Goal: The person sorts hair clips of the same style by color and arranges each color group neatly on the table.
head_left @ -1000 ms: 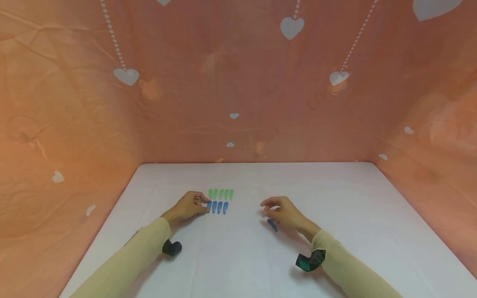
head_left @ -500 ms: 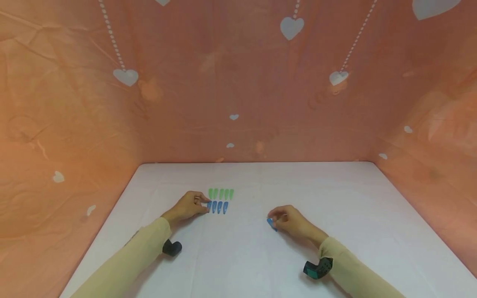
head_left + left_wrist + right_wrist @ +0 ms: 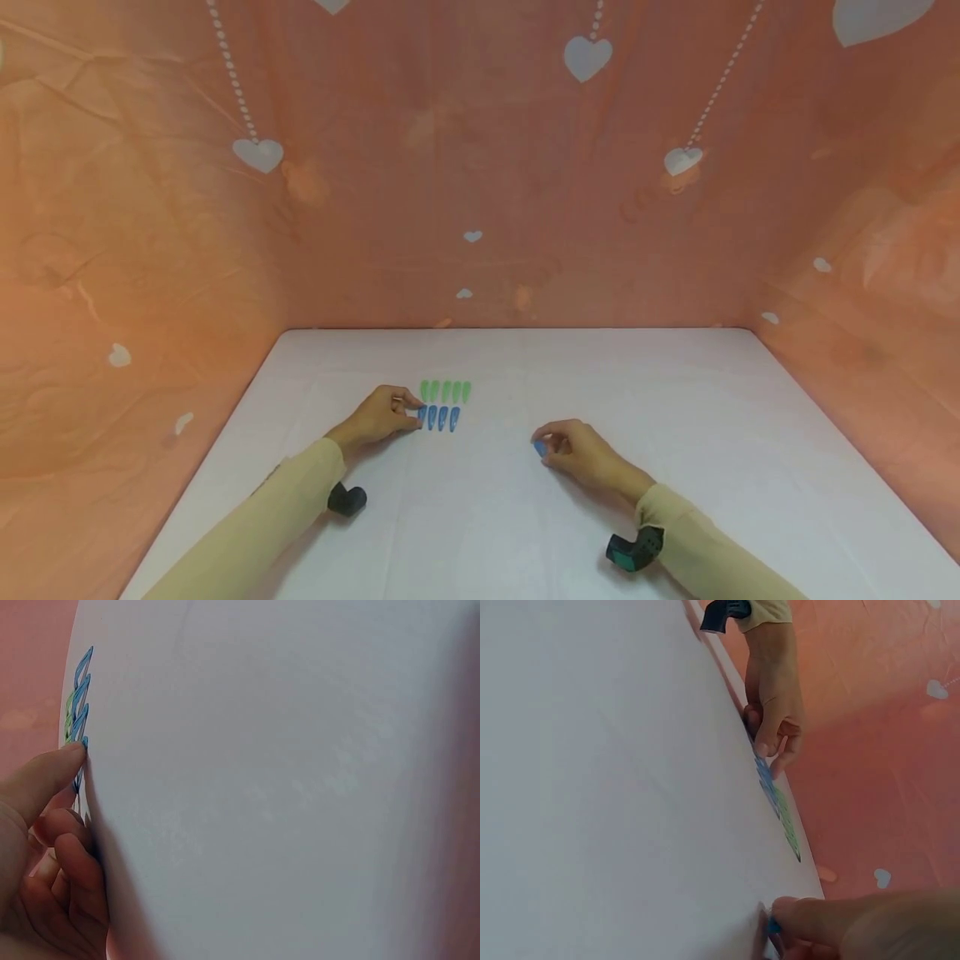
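A row of several blue snap hair clips lies on the white table, tapered ends toward the front. Just behind it runs a row of several green hair clips. My left hand is at the left end of the blue row, thumb and index finger at the two ends of the leftmost blue clip. To the right, my right hand pinches a separate blue hair clip between thumb and fingers, low over the table. In the right wrist view, only a bit of this clip shows beside the thumb.
The white table meets orange-pink cloth walls printed with hearts at the back and sides. A black wrist camera sits under the left sleeve, and another black device under the right sleeve.
My right hand has come down onto the loose blue clip, picked it up between thumb and fingers, and shifted slightly left with it. The left hand has stayed at the blue row.
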A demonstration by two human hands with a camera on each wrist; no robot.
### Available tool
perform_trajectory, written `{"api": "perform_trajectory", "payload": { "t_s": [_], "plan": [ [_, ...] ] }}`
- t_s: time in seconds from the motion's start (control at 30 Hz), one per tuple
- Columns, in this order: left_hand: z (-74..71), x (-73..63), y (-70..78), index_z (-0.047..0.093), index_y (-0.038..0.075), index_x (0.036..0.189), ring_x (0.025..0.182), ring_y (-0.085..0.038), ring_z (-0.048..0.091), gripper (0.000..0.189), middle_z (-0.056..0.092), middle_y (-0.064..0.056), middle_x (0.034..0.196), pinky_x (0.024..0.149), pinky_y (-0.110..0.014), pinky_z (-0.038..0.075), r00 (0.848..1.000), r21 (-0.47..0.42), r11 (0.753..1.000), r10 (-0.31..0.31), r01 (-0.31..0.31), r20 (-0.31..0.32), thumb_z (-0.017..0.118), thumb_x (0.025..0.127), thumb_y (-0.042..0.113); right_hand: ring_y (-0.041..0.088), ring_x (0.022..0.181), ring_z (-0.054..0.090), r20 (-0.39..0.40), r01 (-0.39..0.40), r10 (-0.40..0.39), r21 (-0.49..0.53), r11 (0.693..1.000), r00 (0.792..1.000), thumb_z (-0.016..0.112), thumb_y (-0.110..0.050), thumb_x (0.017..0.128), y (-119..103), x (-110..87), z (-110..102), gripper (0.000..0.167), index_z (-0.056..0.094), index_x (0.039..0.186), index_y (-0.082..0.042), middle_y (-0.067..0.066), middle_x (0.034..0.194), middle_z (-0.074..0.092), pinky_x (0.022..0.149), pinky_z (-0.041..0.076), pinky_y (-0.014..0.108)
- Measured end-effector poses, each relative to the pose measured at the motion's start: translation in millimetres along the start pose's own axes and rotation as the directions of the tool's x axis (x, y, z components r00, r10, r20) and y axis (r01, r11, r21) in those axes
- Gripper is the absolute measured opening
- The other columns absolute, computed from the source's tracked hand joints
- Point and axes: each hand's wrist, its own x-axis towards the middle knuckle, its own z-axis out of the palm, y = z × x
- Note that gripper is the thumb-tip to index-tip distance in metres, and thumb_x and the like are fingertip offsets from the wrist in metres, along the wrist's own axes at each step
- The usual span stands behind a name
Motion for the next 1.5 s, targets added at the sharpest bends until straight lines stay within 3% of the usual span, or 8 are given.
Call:
{"api": "perform_trajectory", "payload": {
  "t_s": [0.23,0.5,0.77,1.07,1.3,1.5],
  "plan": [
    [0.5,0.8,0.7,0.067,-0.006,0.117,0.054,-0.008,0.039,0.033,0.047,0.004,0.058,0.051,-0.020,0.031,0.999,-0.001,0.999,-0.040,0.040,-0.013,0.074,0.087,0.004,0.003,0.070,0.054,-0.015,0.016,-0.014,0.105,0.994,1.000,0.067,0.000,0.089,1.9,12.8,3.6,0.026,0.068,0.115,0.002,0.002,0.079,0.065,0.071,0.046,0.019],
    [1.7,0.3,0.9,0.068,-0.004,0.118,0.058,-0.009,0.042,0.034,0.048,0.003,0.061,0.055,-0.020,0.034,0.999,0.021,0.999,-0.049,0.049,-0.024,0.076,0.086,0.005,0.004,0.069,0.055,-0.032,0.026,-0.018,0.281,0.959,0.999,0.065,0.001,0.093,-3.6,26.6,12.1,0.028,0.062,0.118,0.011,0.013,0.079,0.069,0.066,0.046,0.019],
    [2.1,2.9,-2.6,0.069,-0.004,0.117,0.059,-0.010,0.042,0.033,0.048,0.004,0.061,0.056,-0.021,0.034,0.999,0.028,0.999,-0.032,0.033,-0.023,0.076,0.087,0.007,0.008,0.065,0.054,-0.029,-0.066,0.086,0.420,0.905,0.996,0.065,0.002,0.093,-9.5,44.4,25.0,0.032,0.060,0.123,0.011,0.008,0.080,0.070,0.058,0.045,0.021],
    [0.3,2.7,-2.8,0.069,-0.004,0.117,0.057,-0.009,0.042,0.032,0.050,0.003,0.061,0.054,-0.021,0.034,0.999,0.028,0.999,-0.036,0.037,-0.020,0.076,0.087,0.006,0.010,0.066,0.055,-0.037,-0.086,0.117,0.471,0.878,0.992,0.064,0.005,0.091,-21.0,60.8,31.7,0.032,0.060,0.123,0.011,0.011,0.084,0.072,0.056,0.043,0.022],
    [-0.1,3.4,-2.1,0.069,-0.003,0.118,0.057,-0.009,0.043,0.033,0.051,0.003,0.061,0.054,-0.021,0.034,0.999,0.022,0.999,-0.049,0.050,-0.020,0.076,0.087,0.007,0.009,0.065,0.054,-0.028,-0.089,0.112,0.429,0.899,0.993,0.066,0.004,0.092,-28.7,71.1,35.8,0.030,0.060,0.121,0.008,0.004,0.077,0.069,0.056,0.043,0.021],
    [0.7,3.2,-3.5,0.068,-0.003,0.118,0.057,-0.009,0.042,0.033,0.050,0.003,0.061,0.054,-0.021,0.034,0.999,0.023,0.999,-0.049,0.049,-0.015,0.075,0.087,0.007,0.007,0.063,0.053,-0.029,-0.092,0.114,0.418,0.904,0.993,0.065,0.004,0.092,-30.1,78.7,41.2,0.029,0.059,0.119,0.009,0.007,0.077,0.070,0.056,0.042,0.020]
  ]
}}
